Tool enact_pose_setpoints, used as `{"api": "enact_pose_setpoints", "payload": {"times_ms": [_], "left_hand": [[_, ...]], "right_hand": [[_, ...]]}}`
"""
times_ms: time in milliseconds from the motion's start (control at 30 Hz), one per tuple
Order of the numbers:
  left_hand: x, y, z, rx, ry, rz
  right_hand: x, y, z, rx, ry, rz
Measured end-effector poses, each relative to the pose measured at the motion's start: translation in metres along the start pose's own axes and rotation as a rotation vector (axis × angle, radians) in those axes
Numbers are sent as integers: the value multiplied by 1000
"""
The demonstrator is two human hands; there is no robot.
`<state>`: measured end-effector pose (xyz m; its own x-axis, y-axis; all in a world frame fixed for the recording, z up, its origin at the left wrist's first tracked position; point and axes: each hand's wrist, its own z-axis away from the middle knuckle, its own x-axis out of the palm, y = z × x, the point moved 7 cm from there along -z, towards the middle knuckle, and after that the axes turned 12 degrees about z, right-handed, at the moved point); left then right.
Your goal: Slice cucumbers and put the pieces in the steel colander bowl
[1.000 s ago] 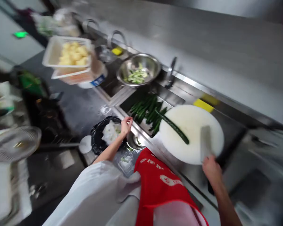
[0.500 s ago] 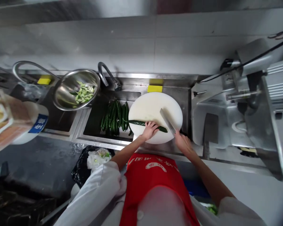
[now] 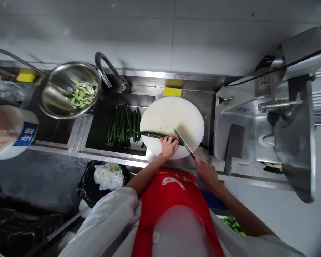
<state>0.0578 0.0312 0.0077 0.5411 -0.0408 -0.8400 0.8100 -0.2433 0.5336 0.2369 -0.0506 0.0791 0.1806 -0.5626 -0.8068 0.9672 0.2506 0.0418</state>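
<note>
A long dark green cucumber lies across the near part of a round white cutting board. My left hand presses down on the cucumber's right part, fingers curled over it. My right hand grips the handle of a cleaver, whose blade stands edge-down on the cucumber just right of my left fingers. Several whole cucumbers lie in the sink basin left of the board. A steel bowl with cut cucumber pieces sits further left.
A curved tap rises behind the sink. Yellow sponges rest on the back ledge. A second cleaver lies in the steel machine tray at right. A black bag of scraps sits below the counter at left.
The view swung from the left side back onto the board. My left hand came from the scrap bag onto the cucumber, and the cleaver turned from lying flat to edge-down on it.
</note>
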Motion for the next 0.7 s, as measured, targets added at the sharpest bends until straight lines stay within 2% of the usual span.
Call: {"api": "enact_pose_setpoints", "payload": {"times_ms": [233,433,700], "left_hand": [[3,-3,2,-7,-17,44],[-5,-12,5,66,25,85],[-5,-17,3,85,55,103]], "right_hand": [[12,-9,-3,-24,-57,81],[19,-11,-15,-9,-120,75],[13,-14,13,-39,-117,103]]}}
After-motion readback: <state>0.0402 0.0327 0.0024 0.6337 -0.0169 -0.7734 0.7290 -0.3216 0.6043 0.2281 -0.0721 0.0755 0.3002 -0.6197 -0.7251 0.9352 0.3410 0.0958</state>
